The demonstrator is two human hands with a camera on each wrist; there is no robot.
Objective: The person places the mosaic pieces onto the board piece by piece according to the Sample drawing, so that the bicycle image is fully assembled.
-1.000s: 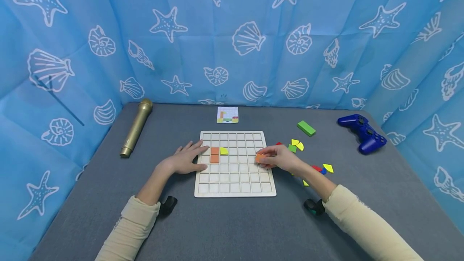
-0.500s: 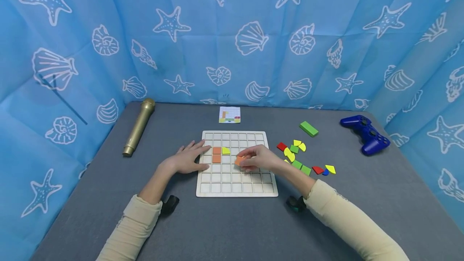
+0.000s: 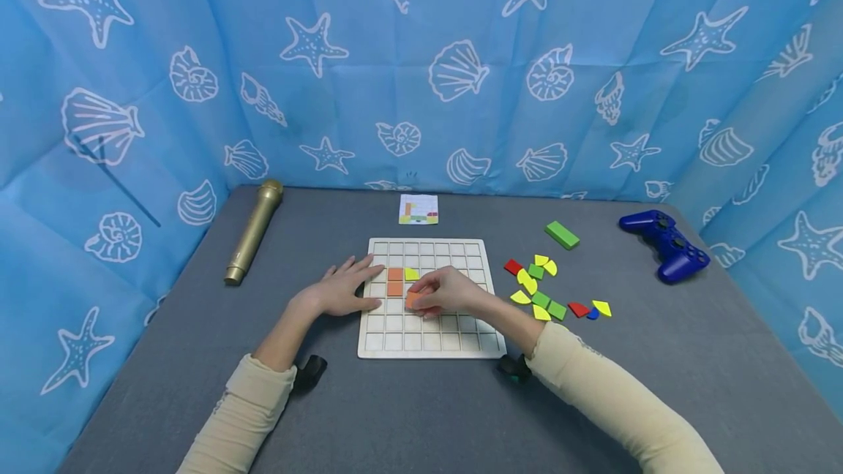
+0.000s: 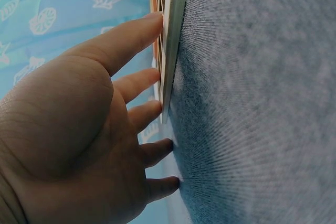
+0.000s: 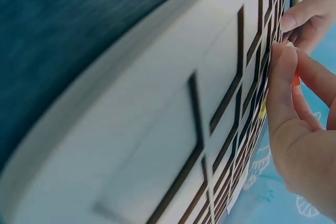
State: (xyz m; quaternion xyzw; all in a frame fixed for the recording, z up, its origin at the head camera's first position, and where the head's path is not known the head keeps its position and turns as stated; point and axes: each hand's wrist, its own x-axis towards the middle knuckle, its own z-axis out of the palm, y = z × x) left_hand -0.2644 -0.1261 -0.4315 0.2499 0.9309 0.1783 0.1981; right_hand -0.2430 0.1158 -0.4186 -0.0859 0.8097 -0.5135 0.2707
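Observation:
A white grid board (image 3: pixel 431 342) lies flat on the grey table. Two orange square tiles (image 3: pixel 395 289) sit one above the other in its cells, and a yellow tile (image 3: pixel 411 273) is beside the upper one. My right hand (image 3: pixel 449 291) pinches another orange square tile (image 3: pixel 412 300) low over the board, just right of and below the lower placed tile. My left hand (image 3: pixel 339 290) has its fingers spread; in the left wrist view the thumb (image 4: pixel 142 32) and some fingertips touch the board's left edge (image 4: pixel 172 40). In the right wrist view my fingers mostly hide the tile.
Several loose yellow, green, red and blue pieces (image 3: pixel 540 299) lie right of the board. Farther back are a green block (image 3: pixel 562 235) and a blue game controller (image 3: pixel 664 245). A printed card (image 3: pixel 418 209) lies behind the board, a gold microphone (image 3: pixel 254 232) at the left.
My right hand has carried the orange tile leftward across the board, from its right edge to near the placed tiles. My left hand stays at the board's left edge.

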